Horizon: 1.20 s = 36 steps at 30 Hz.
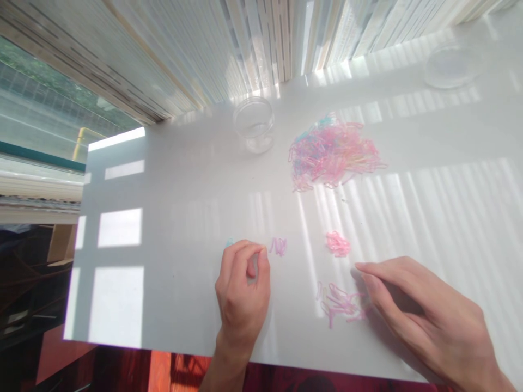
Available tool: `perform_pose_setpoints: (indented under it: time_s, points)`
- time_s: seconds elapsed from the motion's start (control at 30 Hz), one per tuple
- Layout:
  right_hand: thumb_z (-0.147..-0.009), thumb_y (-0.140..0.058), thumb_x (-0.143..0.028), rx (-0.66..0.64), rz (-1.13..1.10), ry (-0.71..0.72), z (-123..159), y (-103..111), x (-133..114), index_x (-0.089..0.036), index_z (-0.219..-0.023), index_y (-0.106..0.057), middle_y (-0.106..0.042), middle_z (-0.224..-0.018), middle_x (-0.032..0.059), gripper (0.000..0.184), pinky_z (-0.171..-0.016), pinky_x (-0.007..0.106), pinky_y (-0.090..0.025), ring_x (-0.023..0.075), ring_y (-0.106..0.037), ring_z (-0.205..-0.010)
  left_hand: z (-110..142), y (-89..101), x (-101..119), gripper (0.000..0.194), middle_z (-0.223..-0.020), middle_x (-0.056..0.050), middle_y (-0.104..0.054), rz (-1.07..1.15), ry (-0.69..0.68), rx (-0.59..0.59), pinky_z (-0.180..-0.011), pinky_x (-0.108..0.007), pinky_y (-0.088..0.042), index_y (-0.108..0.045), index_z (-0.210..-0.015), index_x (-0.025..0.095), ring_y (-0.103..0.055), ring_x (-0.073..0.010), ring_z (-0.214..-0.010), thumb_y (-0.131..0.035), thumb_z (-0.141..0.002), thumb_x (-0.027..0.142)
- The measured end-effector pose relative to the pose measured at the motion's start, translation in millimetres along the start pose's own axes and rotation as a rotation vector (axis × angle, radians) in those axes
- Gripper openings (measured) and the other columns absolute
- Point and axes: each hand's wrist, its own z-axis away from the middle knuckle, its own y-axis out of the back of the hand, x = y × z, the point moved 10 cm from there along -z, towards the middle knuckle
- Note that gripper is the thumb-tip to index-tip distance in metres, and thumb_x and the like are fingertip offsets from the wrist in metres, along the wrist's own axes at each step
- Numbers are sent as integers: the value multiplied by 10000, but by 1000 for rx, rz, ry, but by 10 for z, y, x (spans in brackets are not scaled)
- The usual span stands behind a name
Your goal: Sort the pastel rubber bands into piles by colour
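Observation:
My left hand (244, 280) hovers over the table beside a short row of purple paper clips (279, 246). Its thumb and forefinger are pinched together, and anything between them is too small or hidden to make out. A bit of a light-blue paper clip (230, 241) peeks out behind its knuckles. On the right, my right hand (425, 310) has thumb and forefinger stretched forward with a small gap between the tips, holding nothing visible. Just left of those tips lie a loose group of purple paper clips (341, 302) and, farther up, a tight cluster of pink paper clips (338, 244).
A large mixed heap of paper clips (330, 152) lies farther back on the white table (183, 305). Left of it stands a clear plastic tub (255, 128); a clear round lid (451, 66) rests at the back right. Vertical blinds (241, 49) line the table's far edge.

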Motion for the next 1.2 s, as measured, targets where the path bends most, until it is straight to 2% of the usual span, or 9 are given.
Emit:
perform_pose_setpoints:
  time_s: [0.07,0.17,0.23,0.47,0.83,1.03,1.2]
  points:
    - [-940,-613,-135,-8,-1,1,0,-8,1,-246,-1051,-702,-750,-885,19,181,-661,298,-567,178,-728,-715,19,7,-38,71,-807,8,-621,8,55,-17,-660,-226,-526,-668,-964,178,-497,-76,-571,-625,-951,123]
    - [-940,-615,-145,-2,1,-11,0,-3,13,-252,-1044,-709,-751,-885,21,177,-652,298,-570,181,-729,-716,56,26,-108,39,-600,74,-498,-19,153,-34,-586,-193,-503,-701,-934,185,-492,-73,-503,-664,-935,173]
    - [-939,-618,-149,2,4,-13,3,0,17,-255,-1043,-713,-751,-882,21,176,-647,295,-569,180,-728,-711,65,52,-104,48,-559,84,-472,-39,165,-25,-561,-188,-495,-722,-925,191,-489,-73,-478,-674,-929,189]
    - [-955,-600,-129,-16,14,6,3,-26,5,-246,-1065,-683,-747,-895,19,181,-669,293,-554,167,-720,-720,42,90,82,54,-676,31,-665,-96,-16,8,-581,-197,-512,-717,-947,180,-526,-71,-495,-689,-924,140]
    - [-944,-614,-126,11,33,6,4,-8,5,-245,-1044,-693,-739,-854,8,174,-657,279,-542,159,-713,-692,75,103,197,145,-727,5,-719,-113,-154,31,-580,-224,-515,-712,-958,161,-525,-84,-513,-765,-857,72]
    - [-946,-610,-119,-8,46,28,-1,-32,-4,-233,-1052,-688,-740,-863,14,174,-661,281,-540,163,-716,-697,90,123,250,174,-763,-2,-749,-14,-197,33,-562,-226,-523,-712,-953,158,-550,-82,-534,-787,-834,56]
    - [-952,-608,-112,60,26,62,-61,22,-71,-212,-1005,-691,-726,-816,12,140,-630,269,-522,143,-697,-658,93,134,320,187,-770,-15,-769,42,-259,47,-557,-233,-523,-712,-939,137,-627,-95,-576,-806,-813,36]
